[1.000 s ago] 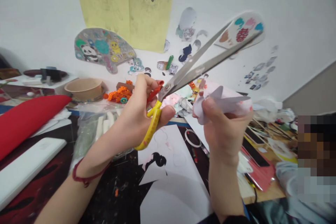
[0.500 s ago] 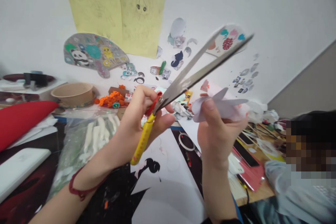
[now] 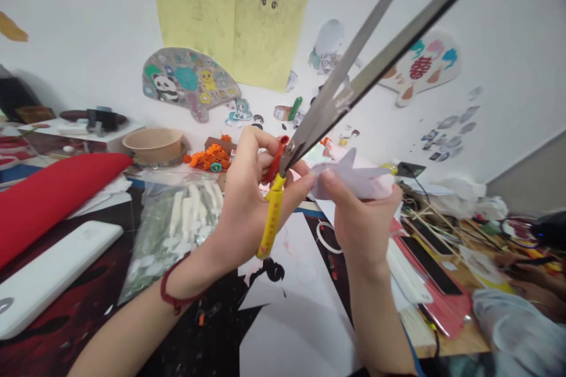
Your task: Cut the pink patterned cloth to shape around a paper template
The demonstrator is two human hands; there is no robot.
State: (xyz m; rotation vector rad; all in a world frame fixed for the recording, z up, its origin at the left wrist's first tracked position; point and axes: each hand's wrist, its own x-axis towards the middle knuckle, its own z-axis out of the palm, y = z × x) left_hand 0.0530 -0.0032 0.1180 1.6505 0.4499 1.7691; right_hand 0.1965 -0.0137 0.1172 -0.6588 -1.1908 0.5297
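Observation:
My left hand [image 3: 250, 200] is wrapped round the red and yellow handles of a large pair of scissors [image 3: 336, 97]. Their long steel blades are parted and point up to the right, out of the top of the view. My right hand [image 3: 360, 218] pinches a small pale paper cut-out [image 3: 358, 179] between thumb and fingers, just right of the scissors' pivot. The two hands are held close together above the table. A red cord sits round my left wrist.
A clear bag of white pieces [image 3: 177, 218] lies left of my hands, with a red cushion [image 3: 48, 194] and a white slab [image 3: 48, 274] further left. A paper bowl [image 3: 152, 144] stands at the back. Black-and-white sheets [image 3: 292, 312] lie below. Phones, sticks and another person's sleeve [image 3: 517, 318] are at right.
The scissors have swung up steeply and their blades have opened wider. My hands came closer together, and the view shifted so the person at right is mostly out of sight.

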